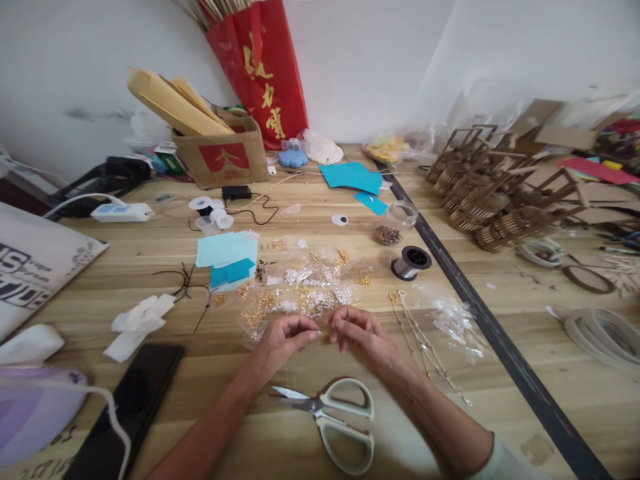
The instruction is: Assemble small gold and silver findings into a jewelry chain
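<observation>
Over the wooden table my left hand (286, 341) pinches a tiny silvery piece (319, 333) between thumb and forefinger. Close by on the right, the fingertips of my right hand (361, 335) are pressed together; whatever they hold is too small to make out. Just beyond both hands lie small clear bags of gold and silver beads and findings (320, 301). White-handled scissors (345, 417) rest below the hands, blades slightly apart and pointing left. Gold and silver chains (417, 333) lie right of my right hand, with a spool of fine wire (411, 263) behind them.
Blue paper sheets (227, 250) and a white tissue (143, 320) lie left, near a black phone (133, 407). A jar of beads (393, 230) stands behind the spool. Brown wooden models (493, 193) crowd the right, past a dark strip (480, 307). A cardboard box (230, 160) stands behind.
</observation>
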`<state>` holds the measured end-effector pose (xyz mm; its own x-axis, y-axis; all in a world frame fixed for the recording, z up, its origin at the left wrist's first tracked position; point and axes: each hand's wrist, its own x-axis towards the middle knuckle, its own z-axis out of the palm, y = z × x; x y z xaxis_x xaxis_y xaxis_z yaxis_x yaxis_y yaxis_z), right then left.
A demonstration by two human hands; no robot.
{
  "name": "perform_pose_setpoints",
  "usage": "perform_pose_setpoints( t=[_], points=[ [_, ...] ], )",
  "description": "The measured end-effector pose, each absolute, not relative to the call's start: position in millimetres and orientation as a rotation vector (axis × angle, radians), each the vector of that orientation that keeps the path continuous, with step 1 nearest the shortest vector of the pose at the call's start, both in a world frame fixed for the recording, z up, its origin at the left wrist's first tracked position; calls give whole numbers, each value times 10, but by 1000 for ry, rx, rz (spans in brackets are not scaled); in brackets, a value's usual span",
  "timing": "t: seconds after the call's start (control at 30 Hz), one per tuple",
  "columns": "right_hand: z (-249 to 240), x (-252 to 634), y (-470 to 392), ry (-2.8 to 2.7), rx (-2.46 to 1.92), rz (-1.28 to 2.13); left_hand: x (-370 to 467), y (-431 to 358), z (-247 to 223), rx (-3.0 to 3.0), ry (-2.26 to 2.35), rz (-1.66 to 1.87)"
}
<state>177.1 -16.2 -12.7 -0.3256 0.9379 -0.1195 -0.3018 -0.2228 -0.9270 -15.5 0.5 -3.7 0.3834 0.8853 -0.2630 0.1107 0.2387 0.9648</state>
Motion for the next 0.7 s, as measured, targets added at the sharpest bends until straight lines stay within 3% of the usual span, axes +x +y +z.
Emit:
perform_pose_setpoints(
  t=[0.7],
  points=[
    [-166, 1748, -136, -477, -600, 2069, -163, -56, -128, 943, 797, 620]
  ],
)
